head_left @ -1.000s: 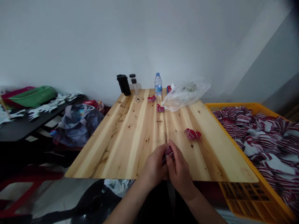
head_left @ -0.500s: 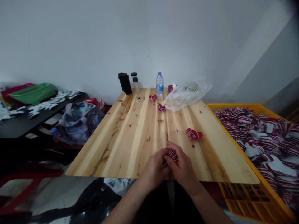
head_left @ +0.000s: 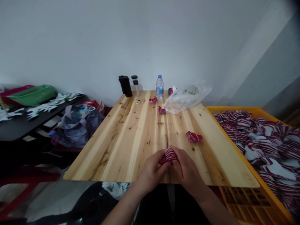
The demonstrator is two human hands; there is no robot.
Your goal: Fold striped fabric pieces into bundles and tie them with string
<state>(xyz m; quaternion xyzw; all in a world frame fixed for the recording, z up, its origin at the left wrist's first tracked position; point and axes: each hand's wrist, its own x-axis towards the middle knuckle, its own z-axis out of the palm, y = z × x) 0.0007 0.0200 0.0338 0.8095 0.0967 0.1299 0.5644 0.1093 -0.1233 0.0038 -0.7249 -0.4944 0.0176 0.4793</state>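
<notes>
Between my two hands, near the table's front edge, is a small bundle of red-and-white striped fabric pieces (head_left: 170, 154). My left hand (head_left: 152, 170) closes on its left side, thumb across the front. From the right, my right hand (head_left: 188, 167) grips the same bundle with bent fingers. Part of the fabric is hidden by the fingers. A similar red bundle (head_left: 194, 137), cinched by a pale band, lies just beyond my right hand. Farther back are two more small bundles, one striped (head_left: 161, 110) and one red (head_left: 153, 100).
The wooden table (head_left: 112, 150) bears a water bottle (head_left: 159, 87), a black tumbler (head_left: 126, 86), a clear container and a plastic bag (head_left: 181, 100) of pale bands. At right, a yellow crate (head_left: 269, 114) holds many striped pieces. A grey bag (head_left: 78, 125) sits left, beside a black table.
My hands have shifted slightly and the fingers have parted at the top, so more of the striped bundle shows. The view has tilted a little. Other things lie as before.
</notes>
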